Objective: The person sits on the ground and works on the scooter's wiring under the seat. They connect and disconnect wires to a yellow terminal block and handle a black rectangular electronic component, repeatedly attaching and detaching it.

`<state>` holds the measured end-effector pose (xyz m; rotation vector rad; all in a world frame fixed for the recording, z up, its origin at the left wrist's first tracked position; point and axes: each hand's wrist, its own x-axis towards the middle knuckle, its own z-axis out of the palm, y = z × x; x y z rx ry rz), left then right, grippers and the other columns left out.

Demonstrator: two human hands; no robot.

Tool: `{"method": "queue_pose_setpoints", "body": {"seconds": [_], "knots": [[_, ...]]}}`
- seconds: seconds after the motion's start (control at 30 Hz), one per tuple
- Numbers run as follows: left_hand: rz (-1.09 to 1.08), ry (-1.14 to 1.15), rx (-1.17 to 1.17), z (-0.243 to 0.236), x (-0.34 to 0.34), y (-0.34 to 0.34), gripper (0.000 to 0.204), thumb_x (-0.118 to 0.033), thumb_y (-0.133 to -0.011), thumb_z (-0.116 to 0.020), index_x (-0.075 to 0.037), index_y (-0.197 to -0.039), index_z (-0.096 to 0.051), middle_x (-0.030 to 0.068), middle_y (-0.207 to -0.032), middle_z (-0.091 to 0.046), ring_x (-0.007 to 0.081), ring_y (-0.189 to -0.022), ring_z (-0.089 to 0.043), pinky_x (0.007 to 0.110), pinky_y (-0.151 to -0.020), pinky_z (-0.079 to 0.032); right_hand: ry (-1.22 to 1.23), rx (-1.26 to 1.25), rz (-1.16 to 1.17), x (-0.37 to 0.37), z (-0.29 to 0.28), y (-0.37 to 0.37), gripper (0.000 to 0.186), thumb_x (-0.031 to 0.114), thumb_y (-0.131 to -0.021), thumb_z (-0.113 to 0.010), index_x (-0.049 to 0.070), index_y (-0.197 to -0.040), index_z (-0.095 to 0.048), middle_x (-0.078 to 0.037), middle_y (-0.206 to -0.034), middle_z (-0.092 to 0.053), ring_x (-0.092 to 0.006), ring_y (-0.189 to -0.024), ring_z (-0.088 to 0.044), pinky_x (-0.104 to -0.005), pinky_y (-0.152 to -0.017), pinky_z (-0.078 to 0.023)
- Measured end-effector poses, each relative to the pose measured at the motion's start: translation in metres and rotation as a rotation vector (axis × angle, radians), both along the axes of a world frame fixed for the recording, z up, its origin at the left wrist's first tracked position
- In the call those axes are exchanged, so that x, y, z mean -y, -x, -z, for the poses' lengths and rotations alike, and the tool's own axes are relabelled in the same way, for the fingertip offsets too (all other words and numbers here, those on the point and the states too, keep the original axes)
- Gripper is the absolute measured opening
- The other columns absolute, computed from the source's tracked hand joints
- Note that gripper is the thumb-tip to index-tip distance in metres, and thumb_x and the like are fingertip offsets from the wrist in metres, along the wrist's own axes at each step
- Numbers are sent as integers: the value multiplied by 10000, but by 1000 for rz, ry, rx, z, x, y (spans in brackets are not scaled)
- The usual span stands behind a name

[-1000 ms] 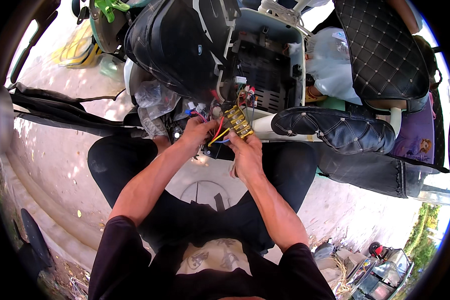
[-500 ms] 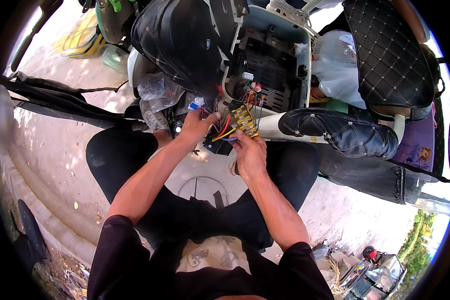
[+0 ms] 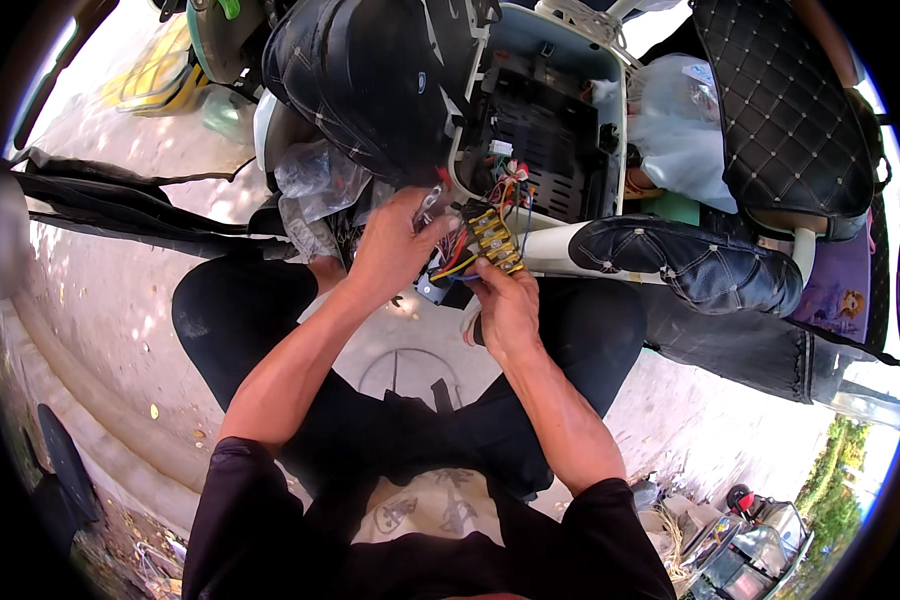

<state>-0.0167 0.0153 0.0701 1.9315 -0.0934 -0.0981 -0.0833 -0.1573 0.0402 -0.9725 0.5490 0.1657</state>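
Note:
My right hand (image 3: 508,308) pinches the lower end of a yellow terminal block (image 3: 493,240) with metal screws along it. Red, yellow and blue wires (image 3: 456,262) run off its left side. Close by on the left, my left hand (image 3: 392,245) has its fingers curled at the wire bundle, with the thumb toward the block. Something thin and greyish shows between its fingers, too small to make out. Behind the block, more loose wires with small red and white connectors (image 3: 511,170) hang at the edge of an open vehicle compartment (image 3: 535,130).
A tipped-up black seat (image 3: 355,80) stands left of the compartment, with a clear plastic bag (image 3: 317,180) below it. To the right are a padded black bar cover (image 3: 675,262), a quilted black seat back (image 3: 785,110) and a pale plastic bag (image 3: 670,120).
My left hand has moved up and slightly right, closer to the terminal block. The blue connector beside it is no longer visible. My right hand keeps its hold, shifted slightly.

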Motion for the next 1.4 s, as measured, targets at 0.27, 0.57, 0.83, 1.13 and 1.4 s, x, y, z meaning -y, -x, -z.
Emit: {"method": "queue_pose_setpoints", "body": {"seconds": [0.27,0.57,0.83,1.13,1.4], "knots": [[87,-132,152,19,13,-10,246,-92,-905,-689,26,-1118,-655,195,-976,-662,374,-884,-653,402,-793,-501,-29,6,-25,1,-6,3,162,5,-945,-607,9,-1102,-647,-63,-1006,-706,-168,-915,-667,-355,-912,-516],[25,-156,30,25,26,-17,267,-166,-962,-617,44,-1125,-638,283,-933,-680,463,-919,-655,460,-817,-500,-2,16,-55,5,-1,3,159,18,-944,-609,-4,-1096,-650,-80,-1007,-695,-177,-926,-649,-379,-918,-509],[66,-32,-79,33,19,-19,320,-271,-961,-620,37,-1052,-624,298,-931,-665,503,-914,-623,478,-805,-491,-23,31,-52,7,3,3,136,40,-949,-616,4,-1073,-658,-76,-989,-700,-178,-921,-656,-384,-928,-501],[-13,69,-367,64,-28,20,274,-249,-959,-684,2,-852,-676,-22,-684,-554,55,-641,-437,288,-550,-339,-5,44,-74,6,-6,3,135,63,-966,-619,16,-1090,-643,-65,-999,-699,-164,-930,-659,-357,-916,-496],[9,497,-855,127,-42,20,275,-262,-1006,-503,-50,-1062,-669,-18,-710,-579,67,-489,-407,244,-418,-245,-167,28,-58,1,-29,-6,157,81,-964,-630,30,-1112,-623,-65,-1032,-669,-192,-1004,-639,-385,-945,-503]]}}
